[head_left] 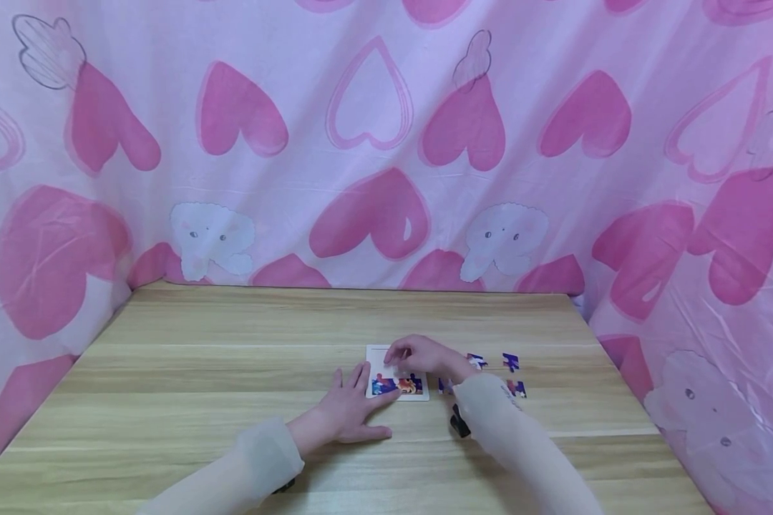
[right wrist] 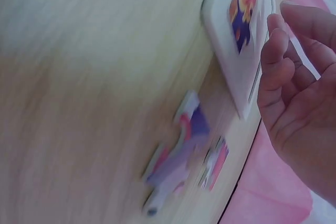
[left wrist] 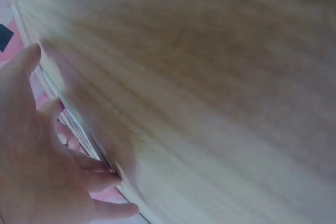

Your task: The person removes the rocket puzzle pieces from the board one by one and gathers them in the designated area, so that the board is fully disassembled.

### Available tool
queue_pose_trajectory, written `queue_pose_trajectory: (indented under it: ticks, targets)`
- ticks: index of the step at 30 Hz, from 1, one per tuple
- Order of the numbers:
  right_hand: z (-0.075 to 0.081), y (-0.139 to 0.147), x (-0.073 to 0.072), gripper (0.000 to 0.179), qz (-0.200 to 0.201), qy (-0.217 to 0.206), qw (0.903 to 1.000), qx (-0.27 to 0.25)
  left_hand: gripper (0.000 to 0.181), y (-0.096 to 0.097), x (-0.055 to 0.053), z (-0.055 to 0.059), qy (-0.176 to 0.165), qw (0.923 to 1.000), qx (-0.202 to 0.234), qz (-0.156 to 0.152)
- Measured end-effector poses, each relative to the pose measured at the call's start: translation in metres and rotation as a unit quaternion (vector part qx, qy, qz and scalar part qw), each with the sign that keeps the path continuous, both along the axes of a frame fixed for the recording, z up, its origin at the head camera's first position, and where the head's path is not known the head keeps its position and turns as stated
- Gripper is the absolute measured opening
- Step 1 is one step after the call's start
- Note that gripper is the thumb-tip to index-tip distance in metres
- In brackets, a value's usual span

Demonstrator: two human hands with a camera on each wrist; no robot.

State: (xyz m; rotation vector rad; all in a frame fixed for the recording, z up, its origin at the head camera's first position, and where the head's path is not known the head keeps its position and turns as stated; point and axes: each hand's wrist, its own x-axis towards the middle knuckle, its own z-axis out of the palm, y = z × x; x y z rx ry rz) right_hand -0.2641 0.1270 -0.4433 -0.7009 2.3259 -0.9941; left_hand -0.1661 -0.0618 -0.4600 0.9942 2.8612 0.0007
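One puzzle tray [head_left: 377, 356] is being partly covered at left by the outspread left hand [head_left: 351, 409], at far right by the right hand [head_left: 423, 355], whose grip cannot be told.

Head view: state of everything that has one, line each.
Puzzle board: flat, near side filled, far side unfilled where visible.
Loose pieces: unplaced, on the table right of the board.
Left hand: spread, touching the board's edge.
Right hand: curled above the board; grip's contents unclear.
Curtain: hanging, creased.
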Motion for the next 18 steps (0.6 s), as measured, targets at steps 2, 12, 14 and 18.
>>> queue_pose_trajectory:
  ticks: [2,12,14,18]
  targets:
    - [0.000,-0.005,0.000,0.021,0.003,-0.004,1.0000,0.007,0.065,0.000,0.000,0.000,0.002,1.0000,0.001,-0.001]
    - [0.000,-0.018,-0.005,0.019,0.049,0.013,0.9977,0.046,0.065,-0.001,-0.001,0.000,-0.001,1.0000,0.000,-0.004]
    - [0.000,-0.019,-0.006,0.018,0.054,0.010,0.9975,0.045,0.065,-0.001,-0.001,0.000,0.003,1.0000,0.000,-0.005]
    - [0.001,-0.021,-0.006,0.017,0.053,0.002,0.9974,0.048,0.065,-0.001,-0.001,0.000,0.008,0.9999,0.000,-0.008]
